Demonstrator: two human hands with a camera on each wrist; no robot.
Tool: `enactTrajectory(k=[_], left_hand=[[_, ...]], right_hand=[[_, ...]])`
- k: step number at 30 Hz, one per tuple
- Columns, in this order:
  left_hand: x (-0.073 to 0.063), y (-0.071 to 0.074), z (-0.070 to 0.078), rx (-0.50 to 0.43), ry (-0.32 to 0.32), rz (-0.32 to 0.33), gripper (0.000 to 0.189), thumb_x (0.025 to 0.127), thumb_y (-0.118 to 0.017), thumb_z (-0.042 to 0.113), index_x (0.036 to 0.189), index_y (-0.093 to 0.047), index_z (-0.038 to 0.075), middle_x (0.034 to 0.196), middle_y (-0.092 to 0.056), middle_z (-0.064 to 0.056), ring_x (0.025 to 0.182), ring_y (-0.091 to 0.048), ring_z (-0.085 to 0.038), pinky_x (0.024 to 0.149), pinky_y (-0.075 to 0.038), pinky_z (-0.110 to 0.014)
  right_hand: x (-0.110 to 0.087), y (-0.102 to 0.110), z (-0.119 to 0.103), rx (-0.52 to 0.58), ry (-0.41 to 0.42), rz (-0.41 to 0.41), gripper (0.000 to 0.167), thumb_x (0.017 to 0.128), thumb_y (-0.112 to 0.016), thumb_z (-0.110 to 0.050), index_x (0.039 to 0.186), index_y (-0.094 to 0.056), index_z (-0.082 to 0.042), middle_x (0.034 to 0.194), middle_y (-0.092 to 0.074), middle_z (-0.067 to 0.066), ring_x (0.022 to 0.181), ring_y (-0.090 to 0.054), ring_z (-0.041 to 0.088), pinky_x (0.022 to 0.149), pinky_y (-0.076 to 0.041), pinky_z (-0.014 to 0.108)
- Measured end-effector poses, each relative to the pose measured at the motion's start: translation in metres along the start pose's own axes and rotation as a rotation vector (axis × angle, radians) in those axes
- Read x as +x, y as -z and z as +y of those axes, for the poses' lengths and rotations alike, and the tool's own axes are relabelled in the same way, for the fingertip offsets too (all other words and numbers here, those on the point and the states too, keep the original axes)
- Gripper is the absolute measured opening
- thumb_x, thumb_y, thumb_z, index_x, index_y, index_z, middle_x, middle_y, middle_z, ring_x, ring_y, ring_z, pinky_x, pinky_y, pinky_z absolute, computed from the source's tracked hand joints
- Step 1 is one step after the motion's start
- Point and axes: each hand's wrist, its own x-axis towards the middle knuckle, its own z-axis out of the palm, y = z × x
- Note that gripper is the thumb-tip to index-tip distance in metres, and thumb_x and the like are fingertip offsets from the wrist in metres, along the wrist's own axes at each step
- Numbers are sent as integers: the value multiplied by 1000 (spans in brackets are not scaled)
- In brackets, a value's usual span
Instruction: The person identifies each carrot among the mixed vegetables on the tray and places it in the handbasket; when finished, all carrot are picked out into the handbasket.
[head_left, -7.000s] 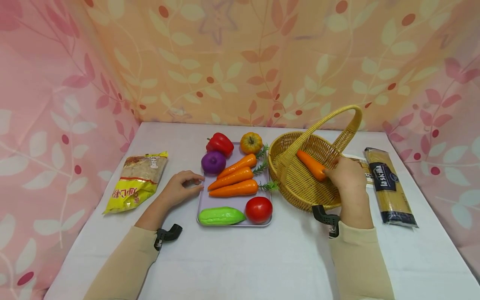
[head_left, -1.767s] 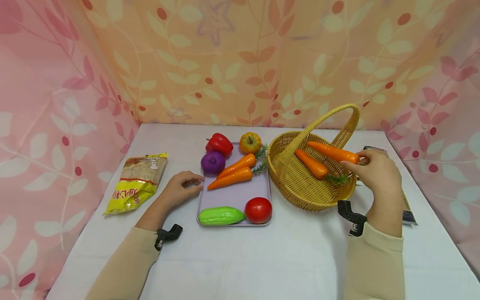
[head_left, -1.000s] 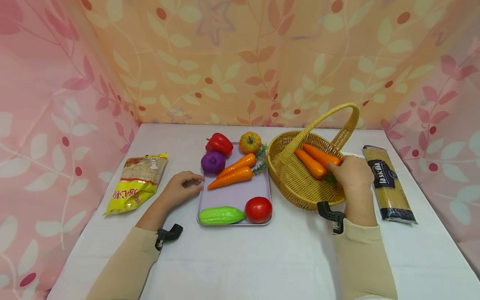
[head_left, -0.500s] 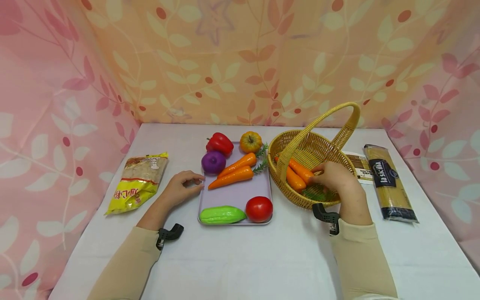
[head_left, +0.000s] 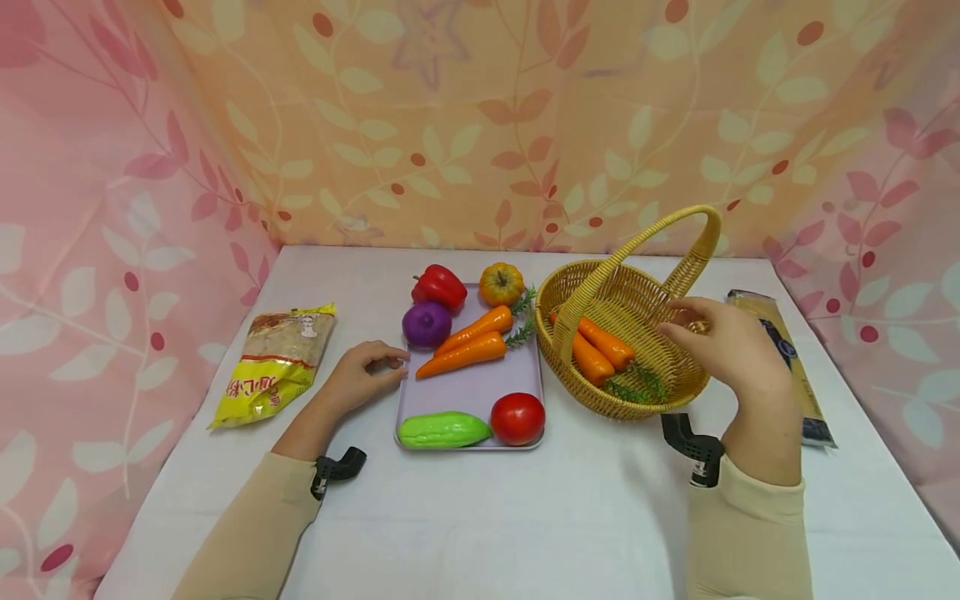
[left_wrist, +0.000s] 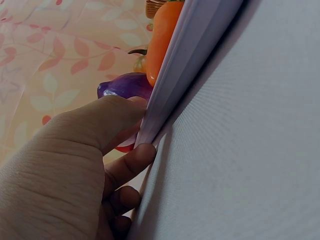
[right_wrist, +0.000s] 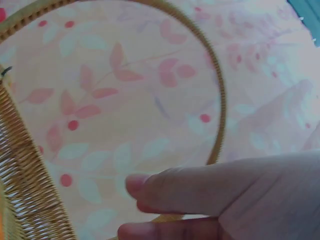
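My left hand rests with loosely bent fingers against the left edge of the lilac tray; in the left wrist view, fingertips touch the tray's rim. On the tray lie two carrots, a purple onion-like vegetable, a red bell pepper, a small pumpkin, a tomato and a green gourd. Over the right rim of the wicker basket, my right hand holds nothing, thumb and fingers apart. Two more carrots lie side by side inside the basket.
A yellow food bag lies at the left. At the right is a pasta pack, partly hidden by my right hand. The basket's tall handle arches over it. Patterned cloth walls the back and sides.
Two carrots have gone from the tray or hand into the basket; the pair has shifted toward its left side. My right hand has let go and drawn back rightward. The left hand stays put.
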Motion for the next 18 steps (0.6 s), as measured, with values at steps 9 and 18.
enactTrajectory(k=[9, 18], left_hand=[[1, 0, -3, -1, -14, 5, 25, 91, -81, 20, 116, -78, 19, 96, -68, 6, 91, -54, -20, 82, -44, -35], [1, -1, -4, -7, -23, 8, 25, 91, -81, 20, 116, -78, 19, 96, -68, 6, 91, -55, -20, 81, -44, -34]], right_hand=[[-37, 17, -24, 49, 100, 363, 38, 100, -67, -37, 131, -69, -14, 110, -71, 6, 76, -57, 11, 59, -42, 22], [-52, -2, -69, 120, 528, 588, 29, 85, -79, -2, 114, -76, -7, 90, -69, 1, 72, -46, 10, 65, -36, 19]])
